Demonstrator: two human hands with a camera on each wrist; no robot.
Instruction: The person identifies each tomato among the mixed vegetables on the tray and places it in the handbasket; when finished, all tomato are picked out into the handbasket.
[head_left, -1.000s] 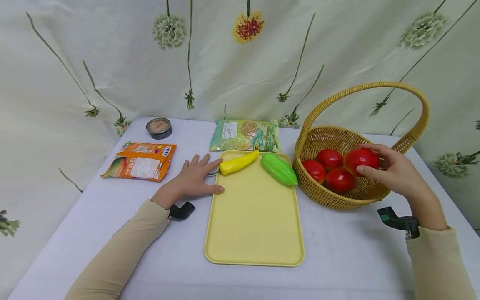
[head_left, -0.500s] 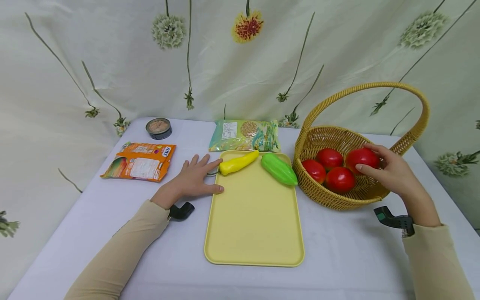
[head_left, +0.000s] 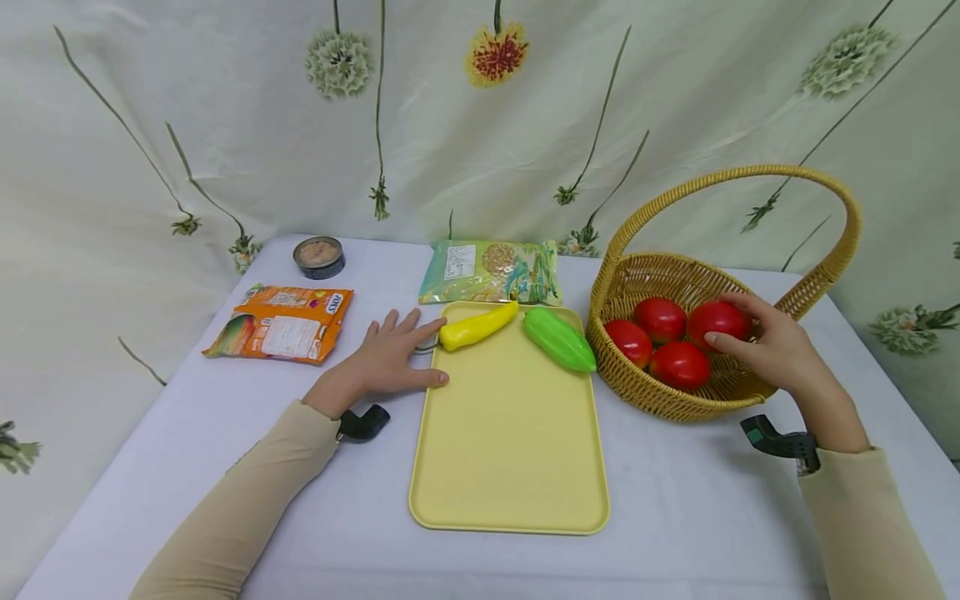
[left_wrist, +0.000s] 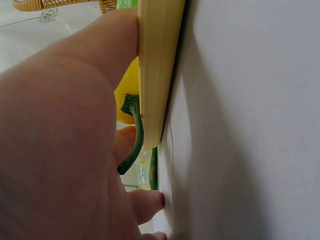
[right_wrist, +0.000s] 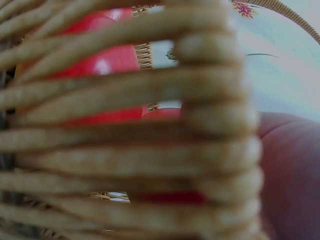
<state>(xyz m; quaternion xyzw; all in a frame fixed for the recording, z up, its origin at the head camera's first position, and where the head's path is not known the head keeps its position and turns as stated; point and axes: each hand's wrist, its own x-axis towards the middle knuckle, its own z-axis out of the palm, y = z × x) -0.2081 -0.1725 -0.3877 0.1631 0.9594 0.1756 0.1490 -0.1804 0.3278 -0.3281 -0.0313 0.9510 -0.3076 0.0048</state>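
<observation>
My right hand (head_left: 772, 342) reaches over the right rim of the wicker basket (head_left: 675, 406) and grips a glossy red fruit (head_left: 712, 323) between thumb and fingers. Several such red fruits, their exact kind unclear, sit in the basket, including one red fruit (head_left: 680, 365) just in front. In the right wrist view, basket weave (right_wrist: 150, 160) hides most of the held fruit. My left hand (head_left: 386, 358) lies with fingers spread at the left edge of the yellow tray (head_left: 513, 450); its thumb touches the rim. Near its fingertips lies a yellow pepper (head_left: 477, 327) with a green stem (left_wrist: 135, 130).
A green pepper (head_left: 558, 340) lies at the tray's upper right. Behind the tray is a green-yellow packet (head_left: 491, 272). An orange packet (head_left: 279, 323) and an opened can (head_left: 318, 257) stand on the left. The basket's tall handle (head_left: 750, 172) arches above it.
My right hand has moved slightly left, and the red fruit it holds has shifted a little the same way within the basket. The left hand has stayed in place.
</observation>
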